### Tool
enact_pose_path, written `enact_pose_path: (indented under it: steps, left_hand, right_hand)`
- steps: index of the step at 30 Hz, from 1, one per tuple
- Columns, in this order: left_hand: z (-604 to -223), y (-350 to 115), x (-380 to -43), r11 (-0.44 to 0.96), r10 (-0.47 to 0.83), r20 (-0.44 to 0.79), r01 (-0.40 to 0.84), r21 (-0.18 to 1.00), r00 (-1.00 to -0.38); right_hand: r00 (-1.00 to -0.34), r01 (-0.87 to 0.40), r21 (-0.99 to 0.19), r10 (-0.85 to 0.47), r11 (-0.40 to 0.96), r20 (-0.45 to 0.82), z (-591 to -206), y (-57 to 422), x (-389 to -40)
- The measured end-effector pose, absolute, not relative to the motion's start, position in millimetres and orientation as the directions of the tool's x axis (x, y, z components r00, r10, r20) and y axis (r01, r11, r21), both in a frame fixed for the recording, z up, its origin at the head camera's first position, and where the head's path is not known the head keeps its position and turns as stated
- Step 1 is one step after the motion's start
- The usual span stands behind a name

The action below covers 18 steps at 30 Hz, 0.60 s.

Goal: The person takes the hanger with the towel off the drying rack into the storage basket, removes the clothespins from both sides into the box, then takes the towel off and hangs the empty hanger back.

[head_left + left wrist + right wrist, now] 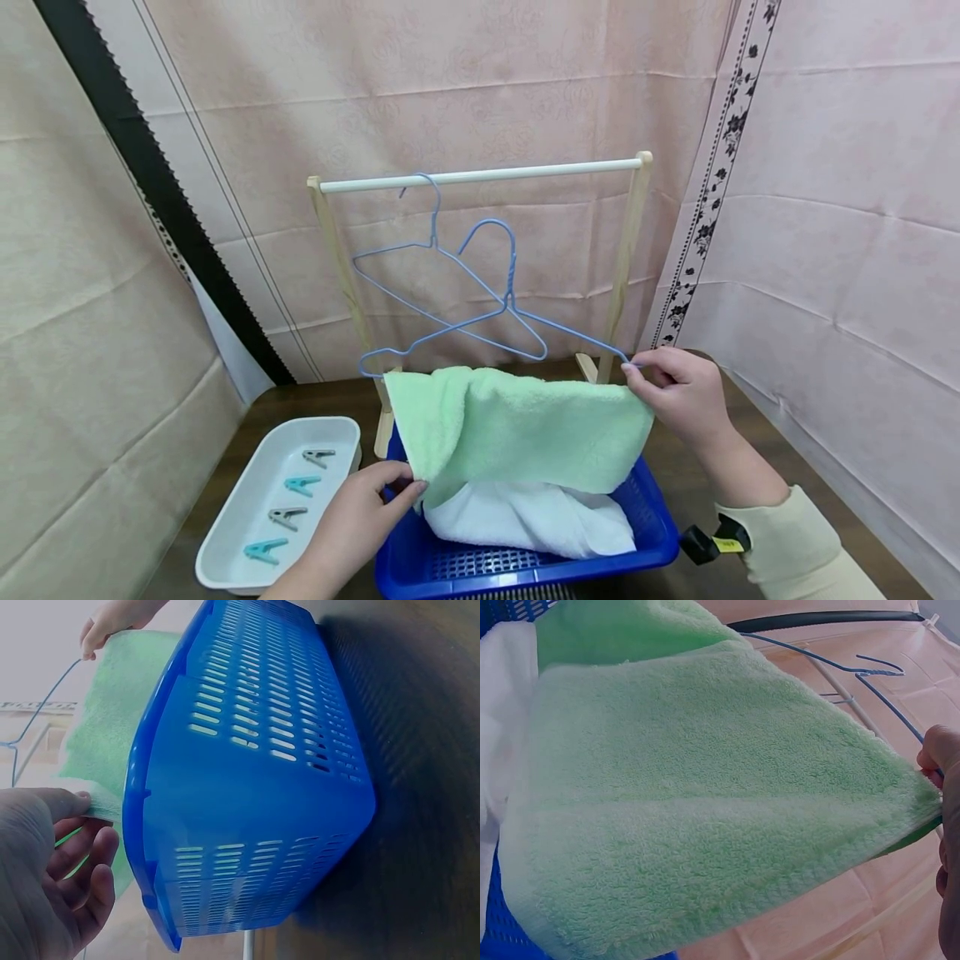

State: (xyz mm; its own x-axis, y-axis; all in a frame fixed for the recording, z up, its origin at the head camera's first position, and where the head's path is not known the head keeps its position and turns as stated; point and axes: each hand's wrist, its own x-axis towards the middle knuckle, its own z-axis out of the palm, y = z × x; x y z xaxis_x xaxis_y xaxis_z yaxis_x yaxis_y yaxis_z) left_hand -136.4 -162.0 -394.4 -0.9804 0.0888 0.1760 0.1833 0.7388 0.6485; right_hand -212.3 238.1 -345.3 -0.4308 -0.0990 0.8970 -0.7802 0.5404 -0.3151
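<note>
A light green towel (pixel 540 433) drapes over the bottom of a blue wire hanger (pixel 513 267), above a blue basket (pixel 660 533). My right hand (pixel 686 396) pinches the hanger's right corner together with the towel's upper corner. At the towel's lower left, my left hand (pixel 363 517) pinches its edge between thumb and fingers; the left wrist view shows the thumb (pixel 71 802) on the cloth. The hanger's hook is free of the rail. Below the towel, a white cloth (pixel 525 521) lies in the basket. The towel hides the hanger's bottom bar.
Behind stands a wooden rack with a white rail (pixel 525 173). A second blue hanger (pixel 434 217) hangs from it, overlapping the first in view. To the left, a white tray (pixel 225 550) holds several clothespins (pixel 285 518). Fabric curtains (pixel 862 250) surround the table.
</note>
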Motion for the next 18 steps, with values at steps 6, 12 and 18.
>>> enact_pose_path:
  steps: [6,12,18]
  left_hand:
    - [-392.1,-164.3,-138.4,0.725,0.059,0.161,0.153,0.671,-0.985]
    - [-389.5,-171.0,-142.5,0.681,0.017,0.155,0.125,0.721,-0.988]
    - [-381.8,-180.4,-151.7,0.624,-0.023,0.125,0.084,0.777,-0.992]
  right_hand:
    - [-0.417,-0.779,-0.301,-0.097,0.550,0.904,-344.2,237.4,-211.4]
    - [-0.417,-0.777,-0.291,-0.109,0.558,0.902,-342.4,238.1,-210.6]
    - [-0.426,-0.780,-0.304,-0.108,0.547,0.898,-341.4,237.8,-209.0]
